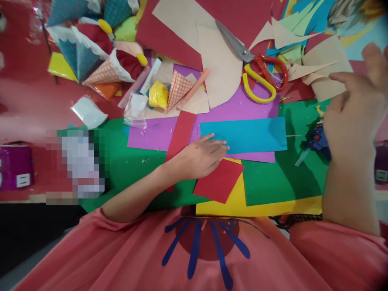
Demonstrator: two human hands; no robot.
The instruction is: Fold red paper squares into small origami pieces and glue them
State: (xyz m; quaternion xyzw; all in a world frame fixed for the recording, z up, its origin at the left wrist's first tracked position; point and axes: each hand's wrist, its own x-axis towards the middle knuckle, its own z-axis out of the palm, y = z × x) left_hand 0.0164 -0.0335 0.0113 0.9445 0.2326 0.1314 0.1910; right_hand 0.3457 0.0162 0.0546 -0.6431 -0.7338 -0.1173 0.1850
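My left hand lies flat with its fingertips on the left end of a blue paper strip. Under its palm side is a red paper square, partly hidden. A narrow red paper strip passes beneath the wrist. Raised at the right edge, my right hand is empty, with its fingers apart. Just below and left of it a blue glue gun rests on the green sheet, partly covered by the wrist.
Scissors with red and yellow handles lie open on beige paper. Paper cut-offs pile up at the back right. Patterned paper cones, a marker and small plastic packets crowd the back left. A purple sheet lies under the strips.
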